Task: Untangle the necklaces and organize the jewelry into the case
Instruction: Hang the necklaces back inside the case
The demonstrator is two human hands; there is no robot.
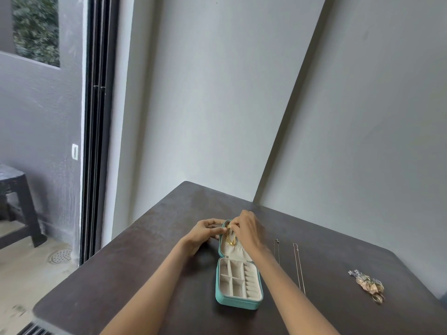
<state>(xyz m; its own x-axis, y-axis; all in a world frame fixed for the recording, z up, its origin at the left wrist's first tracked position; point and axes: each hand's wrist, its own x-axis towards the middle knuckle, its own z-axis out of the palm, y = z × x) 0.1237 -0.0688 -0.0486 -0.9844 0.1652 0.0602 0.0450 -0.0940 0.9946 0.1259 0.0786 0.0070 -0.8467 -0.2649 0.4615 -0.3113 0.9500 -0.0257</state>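
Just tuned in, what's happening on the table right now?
A person is working over an open teal jewelry case on the dark table. Both hands, left hand and right hand, pinch a gold chain at the top of the lid. The tray compartments look empty. Two thin necklaces lie straightened to the right, and a small jewelry pile waits farther right.

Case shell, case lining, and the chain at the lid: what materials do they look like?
Case shell: looks like teal faux leather or coated fabric, smooth and matte with a stitched-looking edge. Lining: cream, soft and velvety, gathered into a pocket in the lid. Chain: gold-toned metal, shiny and yellow; real gold or plating can't be told. Both hands pinch it at the lid's top.
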